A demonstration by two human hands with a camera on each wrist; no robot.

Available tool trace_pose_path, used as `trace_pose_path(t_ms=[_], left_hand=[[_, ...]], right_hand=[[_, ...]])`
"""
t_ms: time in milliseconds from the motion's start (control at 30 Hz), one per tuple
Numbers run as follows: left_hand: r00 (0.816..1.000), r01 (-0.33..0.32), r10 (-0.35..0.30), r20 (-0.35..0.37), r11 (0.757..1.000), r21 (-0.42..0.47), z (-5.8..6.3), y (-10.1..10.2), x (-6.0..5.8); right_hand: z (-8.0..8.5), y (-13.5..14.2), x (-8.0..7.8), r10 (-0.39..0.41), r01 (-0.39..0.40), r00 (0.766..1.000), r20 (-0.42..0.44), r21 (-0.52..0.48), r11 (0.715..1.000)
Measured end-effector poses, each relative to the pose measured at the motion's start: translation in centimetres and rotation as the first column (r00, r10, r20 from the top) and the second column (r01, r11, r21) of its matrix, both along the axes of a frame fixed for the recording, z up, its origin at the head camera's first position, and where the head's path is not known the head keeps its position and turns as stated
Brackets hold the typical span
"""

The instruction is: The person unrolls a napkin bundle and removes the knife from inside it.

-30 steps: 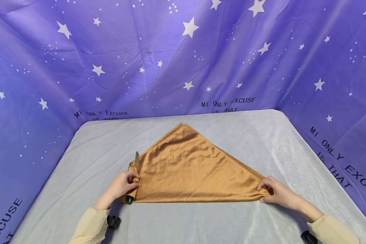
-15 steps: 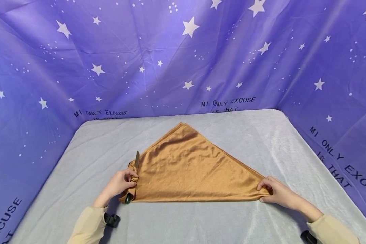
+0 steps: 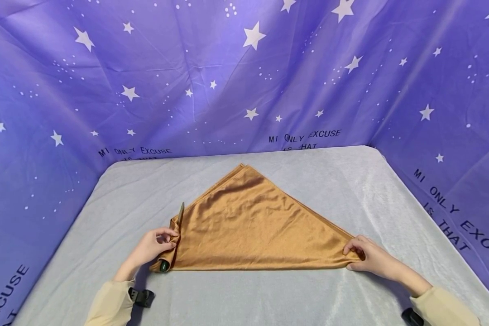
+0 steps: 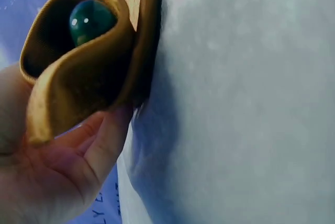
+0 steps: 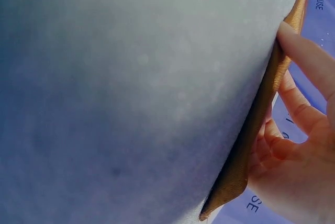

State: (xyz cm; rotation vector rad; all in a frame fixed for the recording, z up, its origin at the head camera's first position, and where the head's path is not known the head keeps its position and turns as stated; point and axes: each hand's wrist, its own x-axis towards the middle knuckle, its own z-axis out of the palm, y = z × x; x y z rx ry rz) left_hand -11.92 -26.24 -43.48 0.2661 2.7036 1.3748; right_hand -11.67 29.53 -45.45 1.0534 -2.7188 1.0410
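A golden-brown cloth, folded into a triangle, lies on the table with its peak pointing away. At its left end the cloth is rolled around a knife; the blade sticks out at the far side and a rounded dark green handle end shows inside the roll at the near side. My left hand grips this roll between thumb and fingers. In the left wrist view, the green handle end sits within the loop of cloth. My right hand pinches the cloth's right corner, which the right wrist view shows as a thin edge.
A pale grey velvety cover spreads over the table. Purple curtains with white stars stand along the back and both sides. Dark wrist bands sit by both sleeves.
My left hand has shifted slightly left with the cloth roll and the knife, and the flat part of the cloth reaches farther left. My right hand has stayed in place.
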Motion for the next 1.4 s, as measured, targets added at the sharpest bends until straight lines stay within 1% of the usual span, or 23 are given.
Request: trace_pose_path(t_ms=[100, 167, 333, 467, 567, 833, 1000, 1133, 1233, 1333, 1400], left_hand=[[0.999, -0.029, 0.029, 0.013, 0.999, 0.04, -1.4, -1.3, -0.3], [0.998, -0.057, 0.055, 0.034, 0.997, 0.06, -1.6, -1.7, -0.3], [0.992, -0.116, 0.111, 0.054, 0.988, 0.098, -1.5, -2.3, 0.1], [0.982, -0.177, 0.168, 0.083, 0.978, 0.115, -1.5, -2.8, 0.4], [0.972, -0.223, 0.213, 0.102, 0.969, 0.11, -1.4, -3.1, 0.6], [0.947, -0.305, 0.296, 0.126, 0.951, 0.056, -1.1, -3.4, 1.1], [0.945, -0.31, 0.303, 0.126, 0.95, 0.043, -1.0, -3.5, 1.4], [0.949, -0.293, 0.285, 0.138, 0.955, 0.043, -1.0, -3.6, 1.5], [0.952, -0.28, 0.274, 0.139, 0.96, 0.023, -1.0, -3.7, 1.4], [0.955, -0.277, 0.277, 0.103, 0.961, -0.019, -0.8, -3.6, 1.4], [0.959, -0.276, 0.279, 0.046, 0.959, -0.06, -0.7, -3.4, 1.4]], right_hand=[[0.0, 0.0, 0.0, -0.001, 0.001, 1.0, -0.001, 0.003, 1.0], [0.0, 0.0, 0.0, -0.003, 0.003, 1.0, -0.002, 0.002, 1.0], [0.0, 0.0, 0.0, 0.002, -0.002, 1.0, -0.008, -0.002, 1.0], [0.0, -0.1, 0.1, -0.004, 0.004, 1.0, -0.008, 0.0, 1.0], [0.1, -0.2, 0.2, -0.009, 0.009, 1.0, -0.004, 0.002, 1.0], [0.2, -0.2, 0.2, -0.009, 0.009, 1.0, -0.001, 0.011, 1.0], [0.2, -0.2, 0.2, -0.007, 0.007, 1.0, 0.004, 0.005, 1.0], [0.2, -0.2, 0.1, -0.004, 0.004, 1.0, 0.003, -0.003, 1.0], [0.2, -0.2, 0.1, -0.001, 0.001, 1.0, 0.001, -0.004, 1.0], [0.2, -0.3, 0.1, -0.008, 0.008, 1.0, -0.006, 0.001, 1.0], [0.2, -0.3, 0.2, -0.012, 0.012, 1.0, -0.01, 0.004, 1.0]])
